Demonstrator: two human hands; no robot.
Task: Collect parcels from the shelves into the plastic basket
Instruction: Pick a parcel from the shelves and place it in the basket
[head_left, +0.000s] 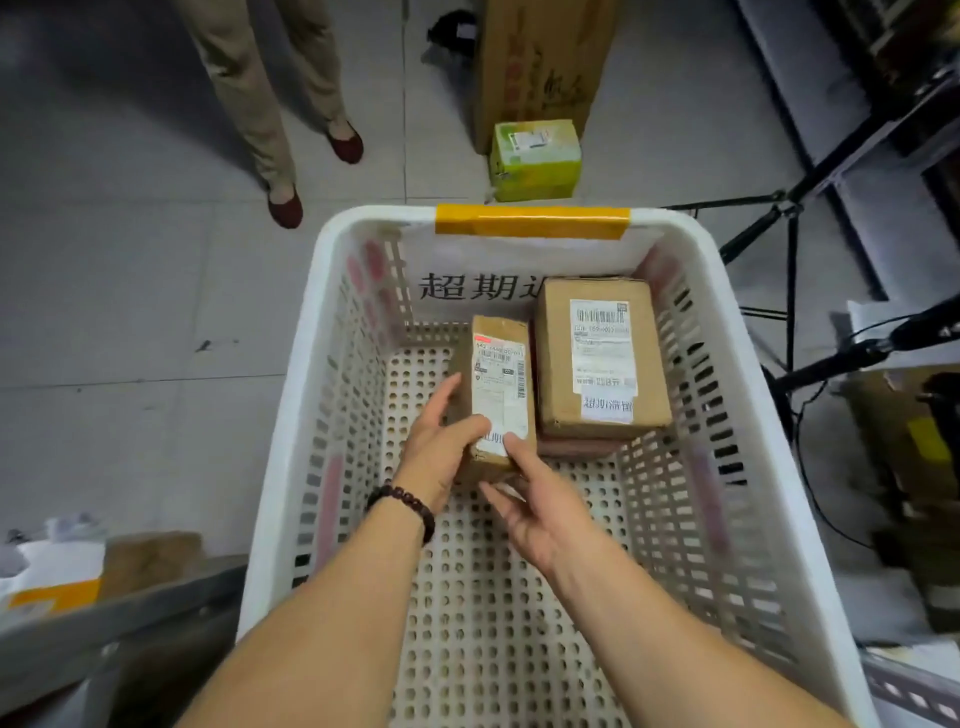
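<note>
A person's left hand (441, 441) is gripping the near-left flank of a narrow parcel (498, 379), while the right hand (545, 509) is pinching its near end, thumb on the label. The parcel is sitting low in the far half of the plastic basket (284, 415). Its long axis is running away from the hands toward the far wall, just beside a larger parcel (597, 358) occupying the far right corner.

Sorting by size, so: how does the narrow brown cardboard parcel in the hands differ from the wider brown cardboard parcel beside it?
The narrow brown cardboard parcel is slimmer than the wider brown cardboard parcel. The left hand and right hand grip the narrow one; the wider one lies untouched, atop a pinkish parcel. Both carry white labels, inside the white plastic basket.
</note>
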